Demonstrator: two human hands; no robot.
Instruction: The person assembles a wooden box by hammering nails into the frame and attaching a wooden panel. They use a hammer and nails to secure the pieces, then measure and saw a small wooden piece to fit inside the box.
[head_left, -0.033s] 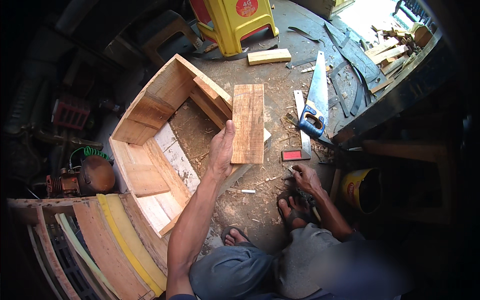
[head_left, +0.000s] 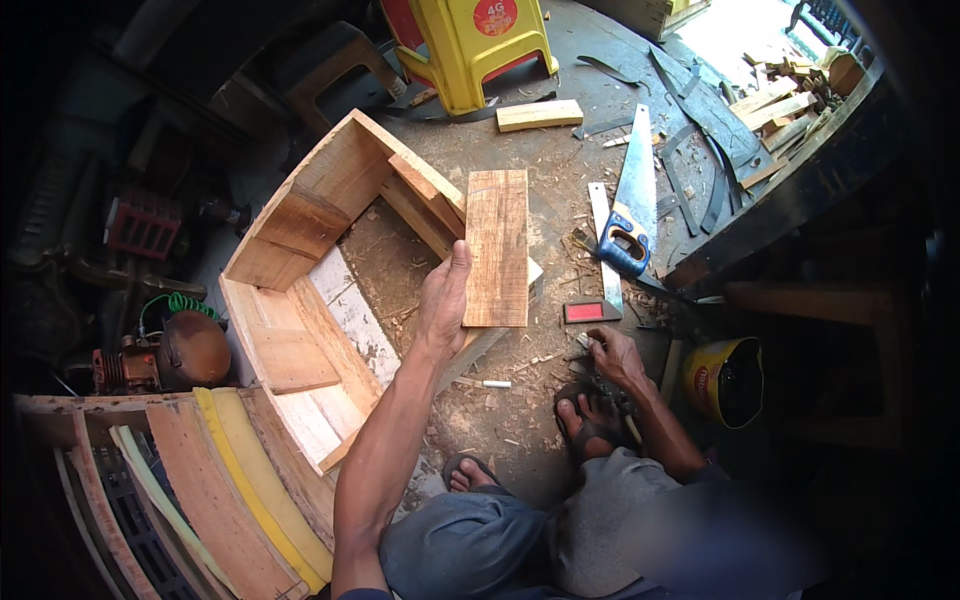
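My left hand [head_left: 444, 290] is closed on the edge of a short, flat wooden board [head_left: 497, 245], holding it upright with its broad face toward me. Behind the board, a wooden block [head_left: 481, 347] partly shows. Left of that hand stands an open wooden frame [head_left: 292, 358] of joined planks. Down at the right, my right hand [head_left: 614, 354] has its fingers pinched together near the floor, beside my foot; a small pale thing shows at the fingertips, too small to name. Just beyond it lie a try square [head_left: 607, 277] with a red inset and a blue-handled handsaw [head_left: 633, 195].
A yellow plastic stool [head_left: 466, 50] stands at the far side, near a wood offcut [head_left: 540, 115]. Dark strips and shavings litter the floor. At right is a yellow bucket [head_left: 707, 382]; at left, a compressor [head_left: 194, 350] and a slatted wooden piece [head_left: 215, 480].
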